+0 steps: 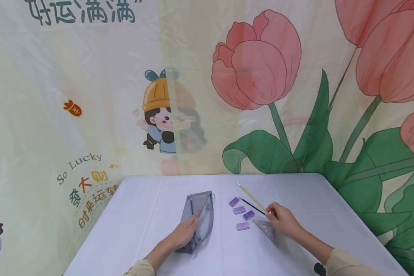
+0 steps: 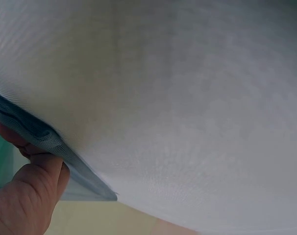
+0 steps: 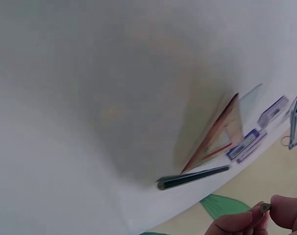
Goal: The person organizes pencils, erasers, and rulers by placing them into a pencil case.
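On the left of the table, my left hand grips the side of a grey mesh pencil case; its zip and pull ring show at the far end. In the left wrist view, a thumb and finger pinch the edge of the case. My right hand pinches a yellow pencil near one end, and the pencil points away to the far left. Beneath it lies a black pencil. A clear triangular set square lies by the right wrist.
Several purple erasers lie in a loose group between the case and the right hand. A white cloth covers the table. Behind the table's far edge hangs a printed curtain with tulips and lettering.
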A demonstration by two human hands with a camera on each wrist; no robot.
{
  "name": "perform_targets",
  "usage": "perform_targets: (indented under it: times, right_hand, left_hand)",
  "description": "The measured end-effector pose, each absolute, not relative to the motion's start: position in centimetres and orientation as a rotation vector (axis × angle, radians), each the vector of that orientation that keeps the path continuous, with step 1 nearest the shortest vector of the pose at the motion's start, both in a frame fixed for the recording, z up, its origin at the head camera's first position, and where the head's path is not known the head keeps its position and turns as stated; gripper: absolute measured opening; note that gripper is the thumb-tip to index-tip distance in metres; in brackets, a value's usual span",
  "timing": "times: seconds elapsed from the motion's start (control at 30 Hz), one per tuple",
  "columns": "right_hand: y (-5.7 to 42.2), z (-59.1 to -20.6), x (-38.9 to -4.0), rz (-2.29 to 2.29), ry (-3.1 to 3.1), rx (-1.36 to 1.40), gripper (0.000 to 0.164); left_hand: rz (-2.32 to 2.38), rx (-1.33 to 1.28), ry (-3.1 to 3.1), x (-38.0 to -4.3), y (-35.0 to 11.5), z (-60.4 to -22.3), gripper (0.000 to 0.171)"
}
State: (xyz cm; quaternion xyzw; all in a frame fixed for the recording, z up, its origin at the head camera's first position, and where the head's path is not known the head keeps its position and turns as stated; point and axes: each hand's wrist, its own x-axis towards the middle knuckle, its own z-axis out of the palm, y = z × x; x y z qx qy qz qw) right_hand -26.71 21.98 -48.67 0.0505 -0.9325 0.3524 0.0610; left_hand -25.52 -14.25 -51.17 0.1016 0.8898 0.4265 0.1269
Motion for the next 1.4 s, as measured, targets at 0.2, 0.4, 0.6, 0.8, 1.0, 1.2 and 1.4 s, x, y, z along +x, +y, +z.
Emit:
perform_targets:
  times: [0.2, 0.4, 0.6, 0.8, 1.0, 1.2, 1.4]
  right_hand:
    - [19.9, -48.9, -26.8, 1.088, -2.807, 0.137, 0.009]
    - [17.7, -49.1, -26.7, 1.178, -2.755, 0.110, 0.009]
    - [15.5, -49.7, -26.1, 1.244, -2.711, 0.098, 0.008]
    - [13.5, -50.0, -25.4, 1.300, -2.760, 0.070, 0.011]
    - [12.6, -50.2, -24.8, 1.375, -2.827, 0.037, 0.009]
    - [12.0, -50.4, -24.3, 1.444, -2.815, 0.112, 0.009]
    - [10.3, -50.6, -24.7, 1.524, -2.808, 0.180, 0.009]
  left_hand:
    - [1.255, 0.292, 2.586, -25.5, -14.3, -51.3, 0.053]
    - [1.257, 0.296, 2.586, -25.7, -14.3, -51.5, 0.054]
    - [1.245, 0.305, 2.597, -25.6, -14.4, -51.5, 0.054]
    - [1.260, 0.323, 2.609, -25.6, -14.5, -51.5, 0.054]
    - [1.242, 0.315, 2.623, -25.7, -14.5, -51.7, 0.054]
    - [1.271, 0.310, 2.592, -25.8, -14.6, -51.6, 0.054]
    - [1.262, 0.310, 2.597, -25.7, -14.6, -51.5, 0.053]
